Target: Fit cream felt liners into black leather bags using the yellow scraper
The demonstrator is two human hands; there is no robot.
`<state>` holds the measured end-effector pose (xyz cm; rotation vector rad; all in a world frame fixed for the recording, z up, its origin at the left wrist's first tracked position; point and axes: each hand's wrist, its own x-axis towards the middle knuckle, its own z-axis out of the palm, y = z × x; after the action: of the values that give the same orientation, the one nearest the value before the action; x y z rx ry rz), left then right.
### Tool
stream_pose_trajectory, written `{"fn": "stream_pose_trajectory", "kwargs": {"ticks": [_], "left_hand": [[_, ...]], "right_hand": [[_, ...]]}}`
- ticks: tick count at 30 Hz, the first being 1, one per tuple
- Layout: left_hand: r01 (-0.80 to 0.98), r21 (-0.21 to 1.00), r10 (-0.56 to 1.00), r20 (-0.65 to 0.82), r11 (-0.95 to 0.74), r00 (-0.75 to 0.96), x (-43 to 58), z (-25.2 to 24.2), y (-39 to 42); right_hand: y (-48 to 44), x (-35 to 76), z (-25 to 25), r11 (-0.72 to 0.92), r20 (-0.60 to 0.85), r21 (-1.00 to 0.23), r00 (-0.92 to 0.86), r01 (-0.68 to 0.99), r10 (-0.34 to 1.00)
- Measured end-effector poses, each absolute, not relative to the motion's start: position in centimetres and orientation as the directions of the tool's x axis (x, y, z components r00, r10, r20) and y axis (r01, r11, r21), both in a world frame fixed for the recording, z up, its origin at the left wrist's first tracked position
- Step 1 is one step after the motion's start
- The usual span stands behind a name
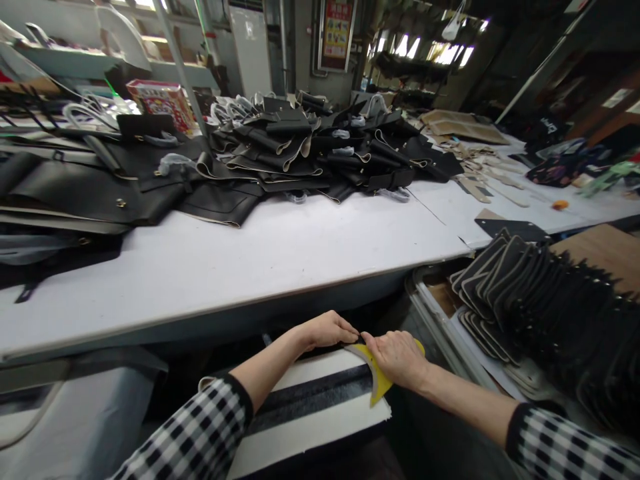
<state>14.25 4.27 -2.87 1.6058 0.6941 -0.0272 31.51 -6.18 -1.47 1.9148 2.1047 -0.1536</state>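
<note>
My left hand [331, 331] is closed in a pinch at the far corner of a white panel with a broad black stripe [320, 432], which lies low in front of me. What its fingertips hold is small and dark, and I cannot make it out. Right beside it, my right hand [400, 357] is closed over a yellow curved piece [380, 383] at the panel's right end, its thumb close to the left fingertips. The hand covers the middle of the yellow piece.
Black leather bag parts [280, 150] are heaped along the white table [300, 247] ahead. A bin [440, 313] at right holds rows of black flaps [545, 313]. A grey covered surface [100, 407] stands at left. One person [123, 37] is at the far left.
</note>
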Motion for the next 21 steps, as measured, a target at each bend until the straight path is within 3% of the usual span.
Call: {"fn": "stream_pose_trajectory", "kwargs": {"ticks": [6, 17, 21], "left_hand": [[0.459, 0.888, 0.432, -0.424, 0.025, 0.796, 14.8, -2.7, 4.3], [0.529, 0.837, 0.466, -0.415, -0.142, 0.782, 15.3, -2.3, 4.5], [0.565, 0.809, 0.487, -0.433, -0.161, 0.759, 15.6, -1.9, 4.2]], "right_hand": [[-6.6, 31.3, -1.6, 0.100, -0.275, 0.117, -0.065, 0.988, 0.959], [-5.6, 31.7, -2.7, 0.220, -0.320, 0.110, -0.175, 0.969, 0.931], [-6.2, 32.8, -4.4, 0.364, -0.291, 0.237, -0.292, 0.901, 0.911]]}}
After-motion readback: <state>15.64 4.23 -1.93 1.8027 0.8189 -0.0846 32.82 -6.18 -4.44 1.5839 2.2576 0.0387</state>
